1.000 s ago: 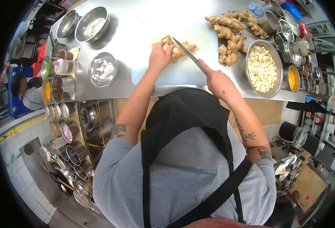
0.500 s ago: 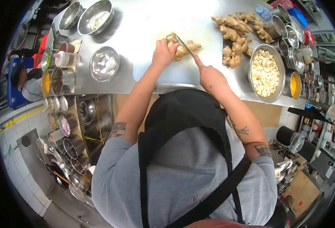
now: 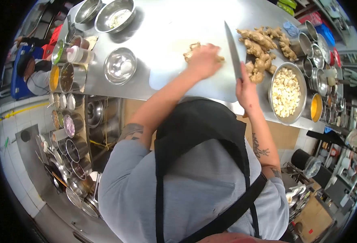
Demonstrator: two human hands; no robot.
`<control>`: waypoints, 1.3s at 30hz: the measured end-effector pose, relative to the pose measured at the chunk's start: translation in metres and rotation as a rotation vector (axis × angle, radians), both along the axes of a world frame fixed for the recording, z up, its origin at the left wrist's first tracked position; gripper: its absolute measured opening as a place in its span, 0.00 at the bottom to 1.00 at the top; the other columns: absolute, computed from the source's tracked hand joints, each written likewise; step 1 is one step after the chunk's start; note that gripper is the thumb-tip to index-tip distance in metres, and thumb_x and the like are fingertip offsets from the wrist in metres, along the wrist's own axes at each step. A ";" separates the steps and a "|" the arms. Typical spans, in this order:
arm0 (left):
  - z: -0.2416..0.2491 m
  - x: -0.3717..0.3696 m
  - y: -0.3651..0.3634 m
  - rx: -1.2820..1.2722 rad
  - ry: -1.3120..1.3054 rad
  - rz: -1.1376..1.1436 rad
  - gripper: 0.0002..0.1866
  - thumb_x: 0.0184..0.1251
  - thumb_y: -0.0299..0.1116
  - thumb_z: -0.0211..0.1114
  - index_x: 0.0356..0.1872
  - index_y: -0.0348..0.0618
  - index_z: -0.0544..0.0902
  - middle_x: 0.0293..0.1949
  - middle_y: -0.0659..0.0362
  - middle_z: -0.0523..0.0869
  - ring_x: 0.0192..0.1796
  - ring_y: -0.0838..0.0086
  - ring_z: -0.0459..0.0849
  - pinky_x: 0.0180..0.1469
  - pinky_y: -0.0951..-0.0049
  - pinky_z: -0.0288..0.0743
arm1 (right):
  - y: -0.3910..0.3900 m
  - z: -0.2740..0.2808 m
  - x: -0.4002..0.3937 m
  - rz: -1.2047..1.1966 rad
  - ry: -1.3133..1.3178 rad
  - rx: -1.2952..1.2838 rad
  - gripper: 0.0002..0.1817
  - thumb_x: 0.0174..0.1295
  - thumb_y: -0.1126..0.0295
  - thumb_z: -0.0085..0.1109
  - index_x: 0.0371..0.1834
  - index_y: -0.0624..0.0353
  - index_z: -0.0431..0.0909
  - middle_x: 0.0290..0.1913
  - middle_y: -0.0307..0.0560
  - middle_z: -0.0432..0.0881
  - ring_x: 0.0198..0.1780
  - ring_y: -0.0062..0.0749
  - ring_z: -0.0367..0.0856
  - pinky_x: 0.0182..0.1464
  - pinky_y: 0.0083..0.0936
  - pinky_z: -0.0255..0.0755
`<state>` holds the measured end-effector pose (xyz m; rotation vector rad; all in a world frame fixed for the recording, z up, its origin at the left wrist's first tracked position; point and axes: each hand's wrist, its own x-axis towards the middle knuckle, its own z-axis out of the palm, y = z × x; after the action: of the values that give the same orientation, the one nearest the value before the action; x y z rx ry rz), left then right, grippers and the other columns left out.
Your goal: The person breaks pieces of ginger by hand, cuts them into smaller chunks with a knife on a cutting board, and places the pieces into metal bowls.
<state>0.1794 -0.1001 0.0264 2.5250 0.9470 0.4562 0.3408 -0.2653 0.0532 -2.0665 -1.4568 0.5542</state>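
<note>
On the white cutting board [image 3: 166,73] lies a knobbly piece of ginger [image 3: 190,52], partly covered by my left hand [image 3: 204,60]. That hand is blurred by motion and its fingers point to the right, so its grip cannot be made out. My right hand [image 3: 246,91] is closed around the handle of a long knife [image 3: 233,46], whose blade points away from me, off the ginger. Just right of the blade is a pile of unpeeled ginger [image 3: 259,50]. A steel bowl [image 3: 270,95] of pale cut pieces [image 3: 285,91] stands right of my right hand.
An empty-looking steel bowl [image 3: 120,67] stands left of the board, with two more bowls behind it. Pots, a squeeze bottle [image 3: 77,54] and containers line the left edge. Steel containers and a blue cloth [image 3: 291,29] are at the right. A person [image 3: 37,75] is at far left.
The knife has left the ginger and swung right, now pointing away from me. My left hand has moved right across the ginger. The whole view has shifted slightly.
</note>
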 end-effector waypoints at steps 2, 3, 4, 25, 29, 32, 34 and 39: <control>-0.002 0.025 -0.009 0.053 0.274 -0.066 0.25 0.64 0.41 0.71 0.62 0.46 0.81 0.59 0.51 0.82 0.66 0.53 0.77 0.65 0.53 0.73 | -0.001 0.003 0.008 -0.017 -0.003 -0.024 0.38 0.72 0.74 0.52 0.85 0.43 0.55 0.34 0.74 0.85 0.37 0.71 0.86 0.42 0.56 0.78; -0.010 0.033 -0.008 0.045 0.257 -0.048 0.23 0.64 0.39 0.71 0.59 0.46 0.83 0.57 0.52 0.83 0.65 0.54 0.78 0.64 0.54 0.73 | -0.004 -0.004 0.015 0.002 -0.020 0.009 0.38 0.72 0.74 0.52 0.85 0.43 0.54 0.35 0.74 0.85 0.38 0.71 0.86 0.43 0.56 0.79; -0.018 0.039 -0.007 0.035 0.238 -0.031 0.20 0.63 0.37 0.71 0.57 0.45 0.84 0.55 0.52 0.85 0.63 0.55 0.79 0.64 0.54 0.74 | -0.006 -0.009 0.019 0.020 -0.038 0.041 0.38 0.72 0.74 0.52 0.85 0.43 0.54 0.35 0.74 0.85 0.39 0.70 0.86 0.44 0.55 0.79; -0.018 0.020 -0.059 -0.213 0.160 -0.196 0.13 0.63 0.29 0.71 0.49 0.46 0.86 0.61 0.49 0.77 0.59 0.51 0.82 0.59 0.52 0.80 | -0.024 -0.063 0.026 -0.094 0.154 -0.211 0.34 0.70 0.71 0.53 0.80 0.65 0.60 0.51 0.77 0.85 0.53 0.68 0.86 0.56 0.50 0.80; 0.001 -0.049 -0.022 -0.157 -0.397 -0.080 0.15 0.66 0.29 0.69 0.54 0.46 0.86 0.59 0.48 0.81 0.61 0.53 0.82 0.64 0.55 0.78 | -0.029 -0.064 0.024 -0.123 0.124 -0.175 0.33 0.72 0.69 0.53 0.79 0.65 0.60 0.47 0.77 0.86 0.51 0.70 0.86 0.56 0.52 0.79; 0.035 -0.144 0.020 -0.281 -0.375 0.426 0.18 0.65 0.26 0.73 0.56 0.42 0.86 0.55 0.51 0.85 0.58 0.58 0.84 0.62 0.57 0.79 | -0.032 -0.060 0.018 -0.140 0.106 -0.172 0.32 0.72 0.68 0.53 0.79 0.65 0.60 0.44 0.77 0.86 0.49 0.72 0.85 0.55 0.54 0.79; 0.011 -0.221 0.063 0.163 -0.180 0.539 0.19 0.62 0.32 0.76 0.54 0.43 0.88 0.54 0.50 0.86 0.55 0.56 0.86 0.60 0.58 0.79 | -0.031 -0.055 0.015 -0.129 0.083 -0.154 0.32 0.72 0.68 0.53 0.78 0.64 0.60 0.44 0.78 0.85 0.49 0.73 0.85 0.55 0.54 0.79; -0.003 -0.290 0.089 -0.369 -0.027 0.734 0.22 0.59 0.40 0.76 0.55 0.48 0.89 0.59 0.44 0.85 0.64 0.51 0.80 0.66 0.58 0.75 | -0.029 -0.054 0.013 -0.119 0.064 -0.172 0.30 0.73 0.67 0.52 0.77 0.59 0.62 0.43 0.77 0.86 0.49 0.72 0.85 0.55 0.55 0.78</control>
<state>-0.1105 -0.0116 0.0239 1.7833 1.7587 0.4602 0.3543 -0.2944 -0.0008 -2.2297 -1.2791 0.7118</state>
